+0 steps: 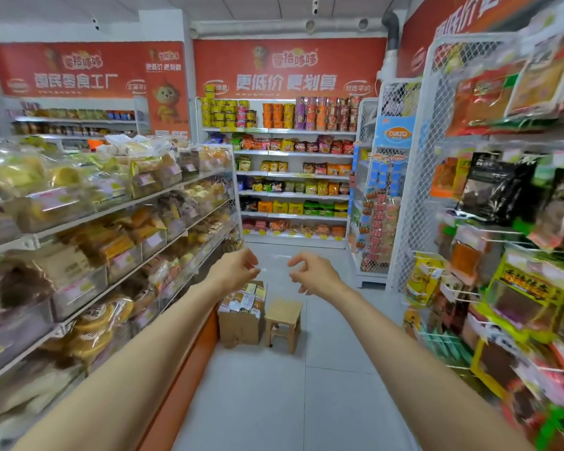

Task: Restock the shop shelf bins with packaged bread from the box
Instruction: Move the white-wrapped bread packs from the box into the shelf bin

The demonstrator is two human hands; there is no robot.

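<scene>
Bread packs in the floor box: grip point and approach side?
Pinch the upper edge of a bread pack from above: the packs stand upright, crowded, tops above the cardboard box rim. Probably from the aisle front; the wooden stool flanks its right.

Red-orange banners [287, 68] with white lettering top the walls, and the shelves [293, 195] are white. The floor [258, 402] is pale grey tile. The cardboard box [240, 323] is plain brown, its packets [245, 299] white and yellow. The stool [284, 312] is light wood. The bread [92, 323] shows golden brown under clear wrap. The shelf base [189, 369] is orange, and the wire rack [404, 239] is white mesh.
</scene>
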